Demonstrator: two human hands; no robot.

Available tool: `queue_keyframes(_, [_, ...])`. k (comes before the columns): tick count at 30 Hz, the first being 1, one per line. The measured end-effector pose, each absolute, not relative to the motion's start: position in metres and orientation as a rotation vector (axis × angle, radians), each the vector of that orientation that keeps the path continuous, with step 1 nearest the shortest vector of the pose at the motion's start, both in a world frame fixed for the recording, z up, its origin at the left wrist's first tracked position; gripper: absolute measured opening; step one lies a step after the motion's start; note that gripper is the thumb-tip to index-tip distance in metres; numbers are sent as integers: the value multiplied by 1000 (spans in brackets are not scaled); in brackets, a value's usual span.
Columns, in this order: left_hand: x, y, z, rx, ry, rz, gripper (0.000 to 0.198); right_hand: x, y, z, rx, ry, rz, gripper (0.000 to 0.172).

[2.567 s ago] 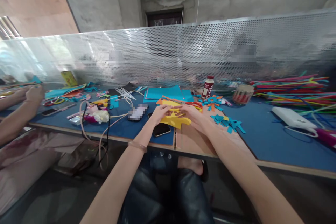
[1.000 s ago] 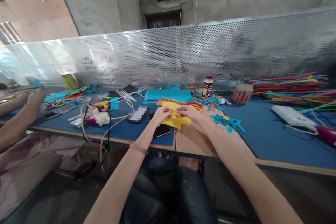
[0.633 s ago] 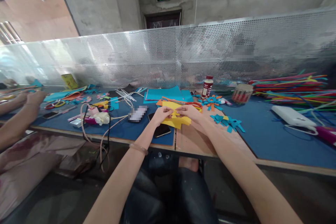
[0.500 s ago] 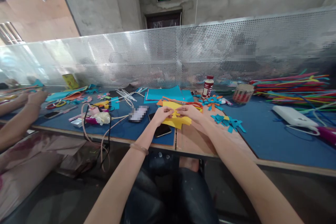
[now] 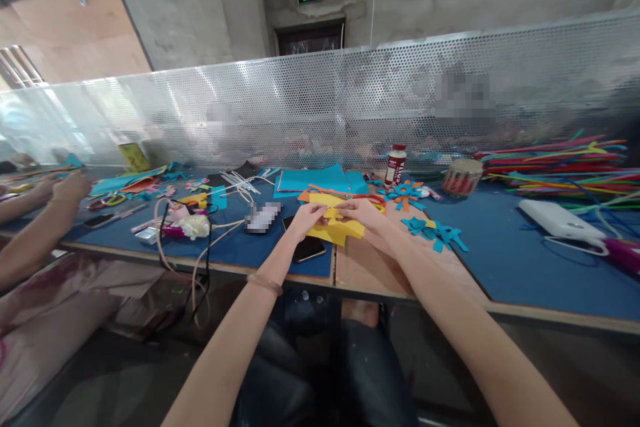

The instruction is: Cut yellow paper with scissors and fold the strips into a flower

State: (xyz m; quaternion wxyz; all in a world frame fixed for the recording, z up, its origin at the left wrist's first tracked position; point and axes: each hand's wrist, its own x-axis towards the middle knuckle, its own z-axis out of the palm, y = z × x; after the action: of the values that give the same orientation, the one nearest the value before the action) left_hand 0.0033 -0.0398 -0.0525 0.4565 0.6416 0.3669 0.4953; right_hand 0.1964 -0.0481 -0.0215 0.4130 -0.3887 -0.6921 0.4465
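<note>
Between my two hands is a small yellow cut-out piece (image 5: 334, 214), pinched from both sides; its exact shape is too small to make out. My left hand (image 5: 309, 219) closes on its left side, and my right hand (image 5: 364, 215) closes on its right side. Beneath them lie yellow sheets (image 5: 334, 233) on the table. A dark phone (image 5: 309, 250) rests by my left wrist, partly under the yellow sheets. Orange-handled scissors (image 5: 376, 199) lie just behind my right hand. To the right sit blue cut-out pieces (image 5: 436, 233) and a blue and orange flower shape (image 5: 404, 195).
Blue sheets (image 5: 315, 180) lie behind my hands, beside a red bottle (image 5: 396, 165). Rightward are a jar (image 5: 461, 177), colourful pipe cleaners (image 5: 555, 167) and a white power bank (image 5: 561, 220). Cables and a glue gun (image 5: 185, 228) lie left. A co-worker's hands (image 5: 70, 190) are at far left.
My hands stay almost in place, still pinching the yellow piece. The co-worker's hand at far left has shifted slightly.
</note>
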Motion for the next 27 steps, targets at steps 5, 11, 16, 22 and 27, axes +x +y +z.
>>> queue_keyframes(5, [2,-38,-55,1582,910,1219,35,197,-48,-21,-976,-1771,1132,24])
queue_keyframes(11, [3,-38,-54,1576,901,1222,32,197,-48,-21,-983,-1783,1124,24])
queue_keyframes(16, [4,-39,-53,1584,898,1223,30,197,-49,-22,-984,-1788,1115,22])
queue_keyframes(22, [3,-40,-53,1600,910,1226,31,197,-45,-25,-973,-1797,1121,25])
queue_keyframes(27, [3,-39,-52,1614,933,1223,32,197,-45,-25,-964,-1801,1127,26])
